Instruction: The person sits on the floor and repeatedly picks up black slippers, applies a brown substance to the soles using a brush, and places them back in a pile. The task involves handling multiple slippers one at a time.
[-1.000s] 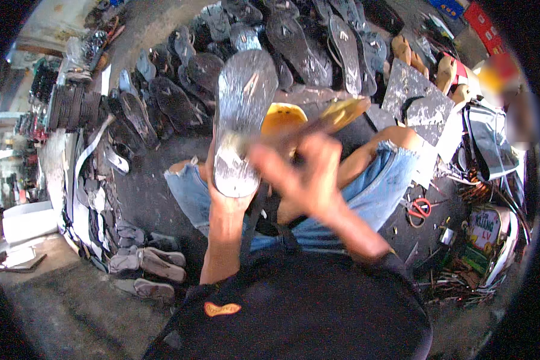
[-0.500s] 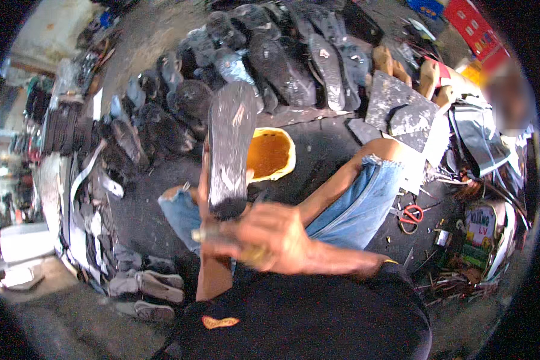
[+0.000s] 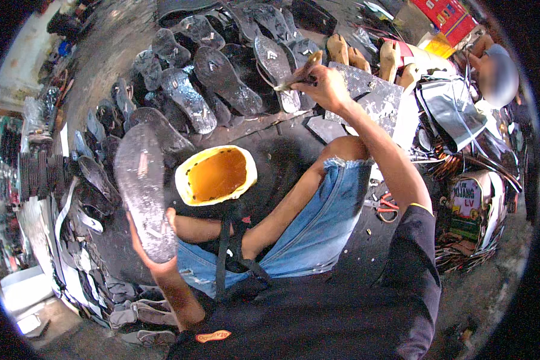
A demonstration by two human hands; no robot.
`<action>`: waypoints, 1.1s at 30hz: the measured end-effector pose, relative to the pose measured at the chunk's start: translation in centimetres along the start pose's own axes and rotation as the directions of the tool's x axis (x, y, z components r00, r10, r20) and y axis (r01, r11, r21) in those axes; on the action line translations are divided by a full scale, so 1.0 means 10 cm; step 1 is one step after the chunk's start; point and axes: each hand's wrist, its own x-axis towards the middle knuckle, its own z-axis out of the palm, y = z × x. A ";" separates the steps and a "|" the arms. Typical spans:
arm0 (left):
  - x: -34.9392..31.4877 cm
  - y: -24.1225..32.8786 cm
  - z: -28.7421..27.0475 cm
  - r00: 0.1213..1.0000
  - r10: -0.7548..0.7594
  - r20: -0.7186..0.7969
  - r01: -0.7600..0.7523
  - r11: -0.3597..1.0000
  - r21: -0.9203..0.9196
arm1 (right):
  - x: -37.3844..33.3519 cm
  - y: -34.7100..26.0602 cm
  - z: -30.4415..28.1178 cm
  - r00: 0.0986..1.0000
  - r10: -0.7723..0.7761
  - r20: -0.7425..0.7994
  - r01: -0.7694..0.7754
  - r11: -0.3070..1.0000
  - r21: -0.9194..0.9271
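Observation:
My left hand [image 3: 162, 268] holds up a long black shoe sole [image 3: 143, 180] from below, with the thumb at its right edge. Its surface is wet-looking and shiny, with whitish streaks. Out at the far right, my right hand [image 3: 327, 88] grips a brush [image 3: 290, 82], its tip pointing left over an upright-lying black sole [image 3: 275, 55] in the far row. I cannot tell whether the brush touches that sole. Between the held sole and my bent leg stands a yellow-rimmed tub [image 3: 250, 182] of amber liquid.
Several more dark soles [image 3: 222, 72] lie in rows beyond the tub. A flat speckled board [image 3: 372, 99] and wooden shoe lasts [image 3: 389, 60] are at the far right. Red-handled scissors [image 3: 388, 207] lie beside my knee. Another person [image 3: 477, 57] sits at the far right edge.
My right hand has swung with the brush from near the held sole out to the far row. My left hand and its sole appear farther left, and the view has shifted.

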 end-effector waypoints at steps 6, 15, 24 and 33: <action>-0.11 -0.16 0.28 0.998 -0.053 -0.019 0.052 0.997 -0.048 | -0.03 0.36 0.28 0.894 -0.374 0.246 0.338 0.925 0.176; -0.13 -0.21 0.21 0.976 -0.218 -0.030 0.208 0.959 -0.192 | 0.15 0.18 0.45 0.845 -0.512 0.155 0.533 0.828 -0.172; 0.15 -0.52 -0.14 0.873 0.416 -0.253 -0.337 0.892 0.302 | 0.10 0.12 0.33 0.834 -0.481 0.268 0.533 0.829 -0.170; 2.70 1.12 -1.76 0.940 0.229 -0.253 -0.335 0.761 -0.556 | 0.43 -0.48 -1.39 0.838 -0.019 -0.546 0.268 0.885 0.380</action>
